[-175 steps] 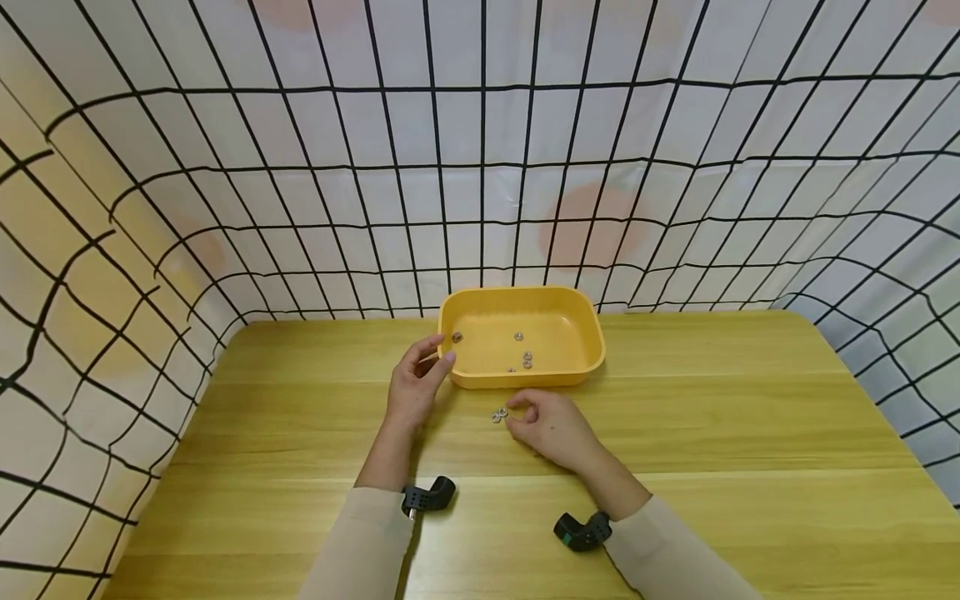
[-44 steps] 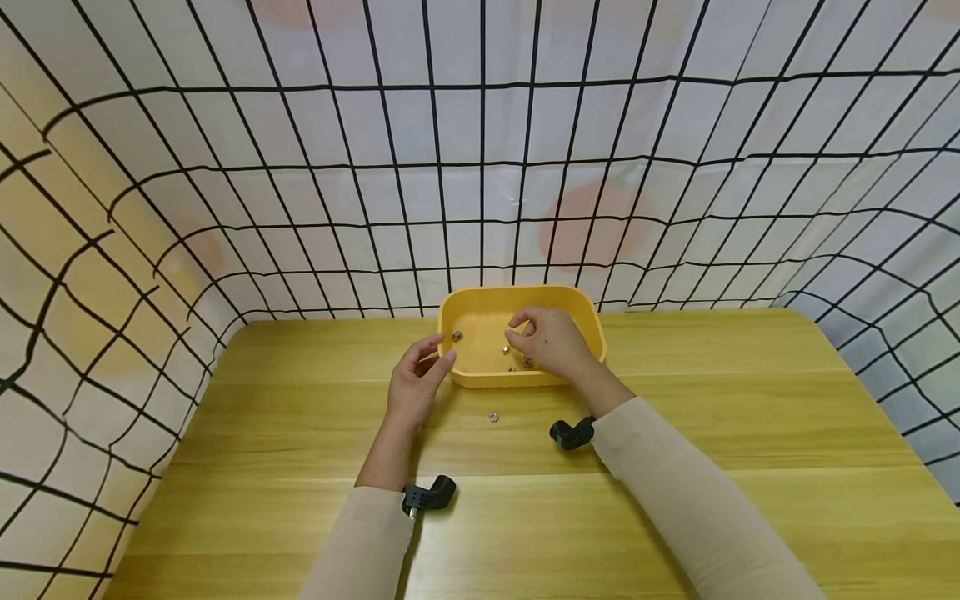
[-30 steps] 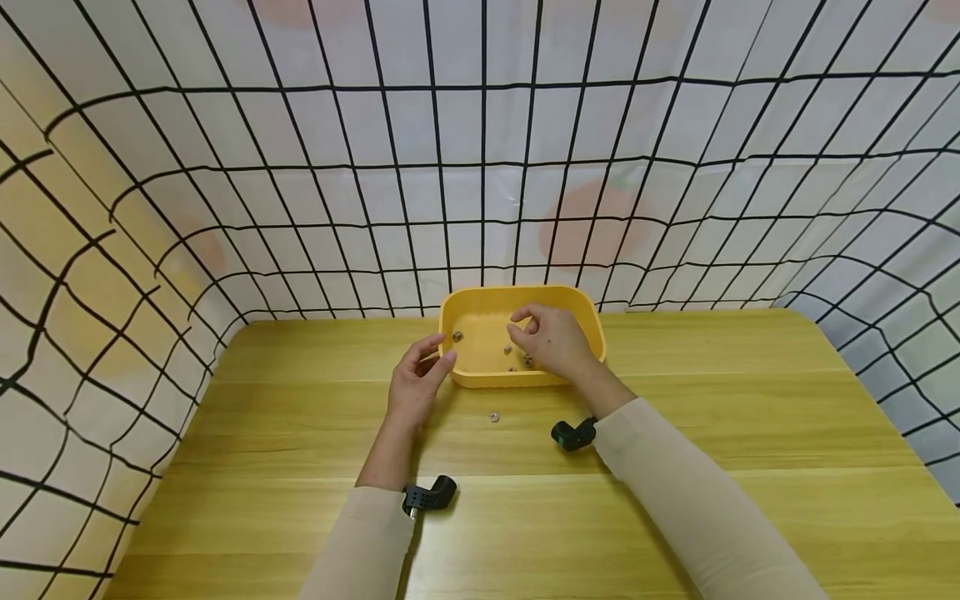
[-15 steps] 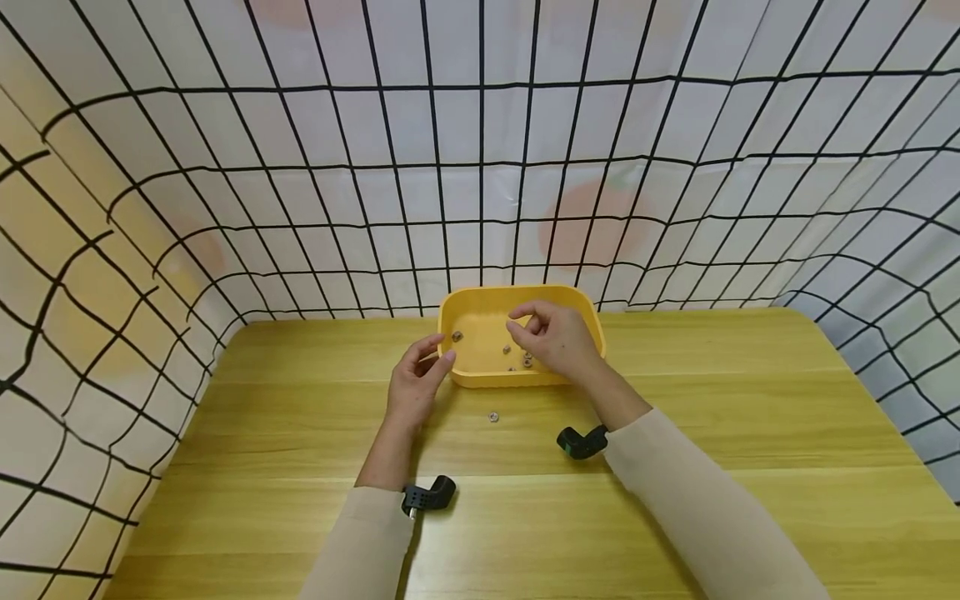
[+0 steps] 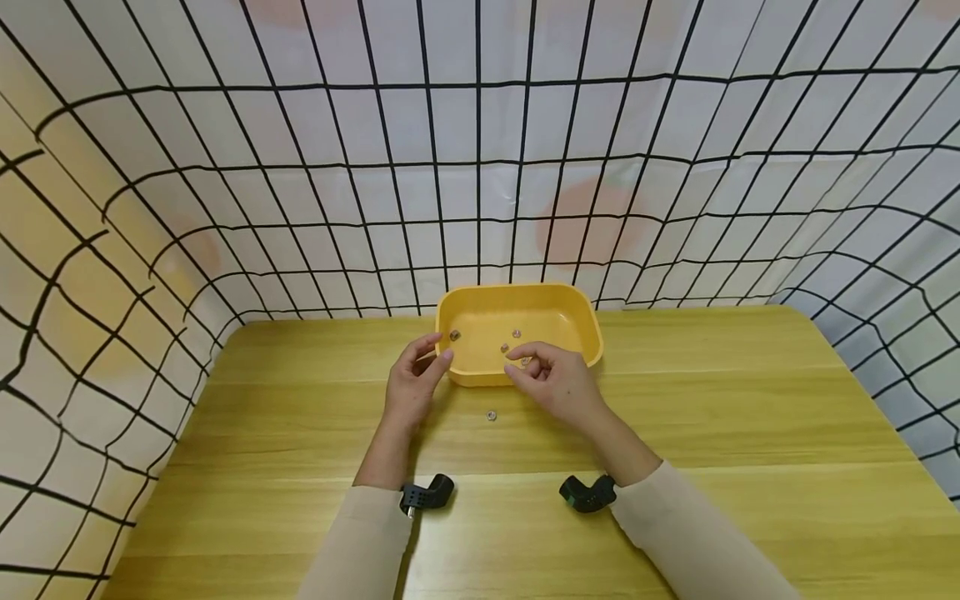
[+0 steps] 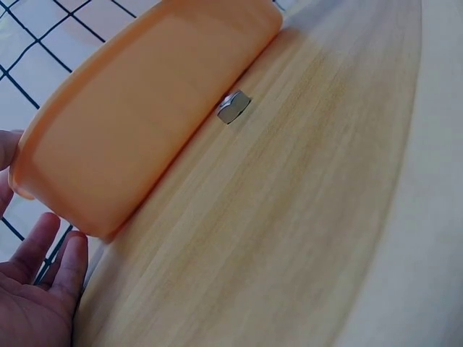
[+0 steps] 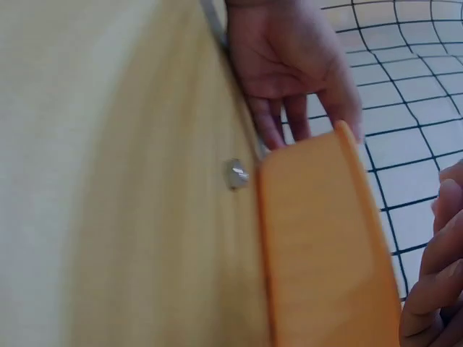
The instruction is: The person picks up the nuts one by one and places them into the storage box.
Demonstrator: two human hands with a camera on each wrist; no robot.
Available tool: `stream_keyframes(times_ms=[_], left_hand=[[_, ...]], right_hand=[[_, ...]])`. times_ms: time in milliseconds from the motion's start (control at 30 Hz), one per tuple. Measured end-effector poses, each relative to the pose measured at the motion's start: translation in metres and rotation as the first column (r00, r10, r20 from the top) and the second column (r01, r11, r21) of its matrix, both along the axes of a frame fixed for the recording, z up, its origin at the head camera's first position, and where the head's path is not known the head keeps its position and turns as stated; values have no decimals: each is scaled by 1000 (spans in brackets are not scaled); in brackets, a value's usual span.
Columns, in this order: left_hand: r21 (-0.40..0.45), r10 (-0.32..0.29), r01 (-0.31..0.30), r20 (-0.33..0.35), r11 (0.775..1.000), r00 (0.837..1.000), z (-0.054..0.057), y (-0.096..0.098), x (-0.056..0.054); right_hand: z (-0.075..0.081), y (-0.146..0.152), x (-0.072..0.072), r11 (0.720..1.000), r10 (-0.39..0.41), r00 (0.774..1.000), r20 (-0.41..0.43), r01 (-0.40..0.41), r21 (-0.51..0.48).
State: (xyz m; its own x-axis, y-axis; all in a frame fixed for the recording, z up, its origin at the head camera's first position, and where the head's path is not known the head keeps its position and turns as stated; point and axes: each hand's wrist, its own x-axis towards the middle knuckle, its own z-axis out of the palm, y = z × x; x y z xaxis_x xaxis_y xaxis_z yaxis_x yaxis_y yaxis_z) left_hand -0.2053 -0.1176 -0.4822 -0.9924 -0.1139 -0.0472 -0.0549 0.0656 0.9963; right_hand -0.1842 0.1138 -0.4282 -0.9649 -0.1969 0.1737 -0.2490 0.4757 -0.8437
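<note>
A yellow plastic tray (image 5: 468,378) stands near the back edge of the table. My left hand (image 5: 411,390) touches its left end and near-left corner with extended fingertips. Several small metal hex nuts lie inside, one of them a nut (image 5: 454,335) by the left wall. My right hand (image 5: 558,382) hovers over the near rim, thumb and forefinger apart, no nut showing between them. It covers part of the tray's near side. On the wood in front of the tray sits a single hex nut (image 6: 234,107), seen side-on in both wrist views.
The wooden table (image 5: 285,450) runs wide to both sides. Behind it and at its sides stands a black wire grid (image 5: 480,167) with patterned sheeting beyond. Each wrist wears a dark camera, such as the right wrist camera (image 5: 587,493).
One of two nuts on the table has gone into the tray. My right hand rose over the tray, then drew back toward its near rim. My left hand has stayed put.
</note>
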Motion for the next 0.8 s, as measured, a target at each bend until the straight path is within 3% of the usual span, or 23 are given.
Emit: stream_keyframes(times_ms=[200, 433, 600, 800], left_hand=[[3, -4, 4, 7, 1000, 1000, 0, -1, -1], [5, -1, 1, -2, 1000, 1000, -2, -2, -1], [1, 0, 0, -6, 1000, 1000, -2, -2, -1], [1, 2, -2, -3, 1000, 1000, -1, -1, -1]], right_hand=[[-15, -2, 14, 1000, 25, 993, 118, -27, 8], [-30, -2, 20, 997, 71, 962, 263, -76, 9], [-39, -2, 20, 992, 109, 941, 320, -121, 18], [-45, -4, 21, 987, 126, 933, 336, -152, 50]])
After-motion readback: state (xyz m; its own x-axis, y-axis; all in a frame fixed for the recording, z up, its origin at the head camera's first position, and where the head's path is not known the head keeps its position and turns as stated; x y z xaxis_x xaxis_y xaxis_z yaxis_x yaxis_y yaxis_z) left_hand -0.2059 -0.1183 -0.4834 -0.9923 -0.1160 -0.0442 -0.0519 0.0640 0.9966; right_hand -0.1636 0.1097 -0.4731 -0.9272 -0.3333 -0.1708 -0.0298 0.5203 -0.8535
